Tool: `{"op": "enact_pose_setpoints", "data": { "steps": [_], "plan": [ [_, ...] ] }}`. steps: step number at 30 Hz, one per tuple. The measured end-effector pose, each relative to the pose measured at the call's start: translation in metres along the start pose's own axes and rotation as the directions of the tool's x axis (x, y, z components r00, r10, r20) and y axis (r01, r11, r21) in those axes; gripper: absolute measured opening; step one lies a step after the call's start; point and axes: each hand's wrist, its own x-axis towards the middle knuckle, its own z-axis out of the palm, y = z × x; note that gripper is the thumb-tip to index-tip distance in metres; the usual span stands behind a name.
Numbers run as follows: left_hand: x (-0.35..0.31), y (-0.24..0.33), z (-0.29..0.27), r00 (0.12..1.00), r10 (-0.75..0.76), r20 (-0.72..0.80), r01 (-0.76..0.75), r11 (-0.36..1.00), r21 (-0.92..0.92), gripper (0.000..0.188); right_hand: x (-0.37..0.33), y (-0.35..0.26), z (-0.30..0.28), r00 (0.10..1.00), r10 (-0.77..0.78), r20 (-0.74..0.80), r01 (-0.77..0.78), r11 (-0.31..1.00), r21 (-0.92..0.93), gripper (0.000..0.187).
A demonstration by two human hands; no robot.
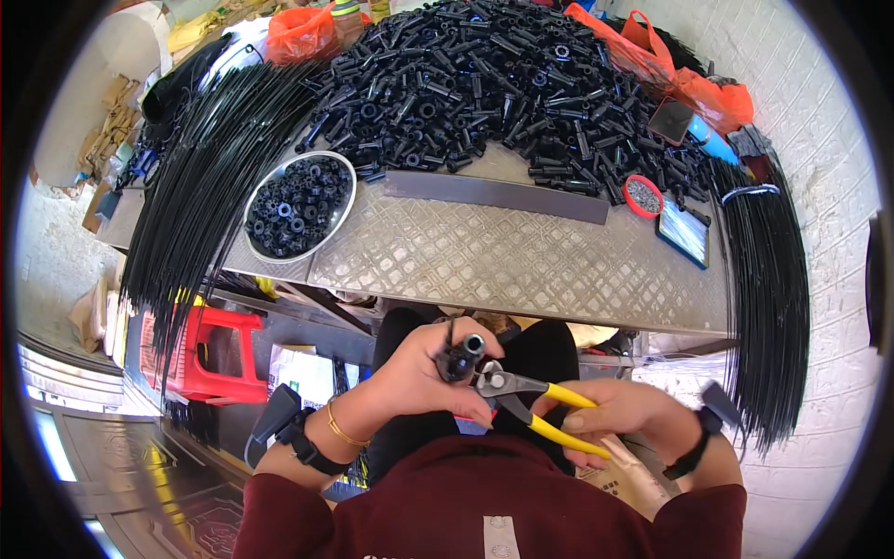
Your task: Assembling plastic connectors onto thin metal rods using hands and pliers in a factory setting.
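Note:
My left hand [414,365] is closed around a short black tubular part [454,363], its shiny open end tipped up toward me. In my right hand [615,410] is a pair of pliers [568,436] with yellow handles, gripped with the handles somewhat spread. The pliers' metal jaws [495,380] sit right beside the black part, by the fingers of my left hand. Whether the jaws bite on anything is too small to make out. Both hands are above my lap, in front of the table edge.
A patterned metal table [447,247] carries a big heap of black tubes [484,84], a bowl [351,200] of black rings, a flat dark bar [494,196], and a red dish [643,212] of small bits. Long black rods hang at left [200,177] and right [768,298]. A red stool [244,359] stands left.

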Motion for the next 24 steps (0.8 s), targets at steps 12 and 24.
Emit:
{"op": "enact_pose_setpoints", "data": {
  "steps": [12, 24],
  "plan": [
    [0.002, 0.001, -0.004, 0.996, -0.018, -0.089, 0.015, 0.999, -0.038, 0.043, 0.003, -0.001, 0.008, 0.927, -0.35, -0.132, 0.236, 0.822, -0.518, 0.047],
    [0.01, 0.008, -0.006, 0.991, -0.061, 0.122, 0.04, 0.985, 0.169, 0.045, 0.015, 0.018, -0.012, 0.983, -0.149, 0.11, 0.135, 0.983, 0.122, 0.025]
  ]
}}
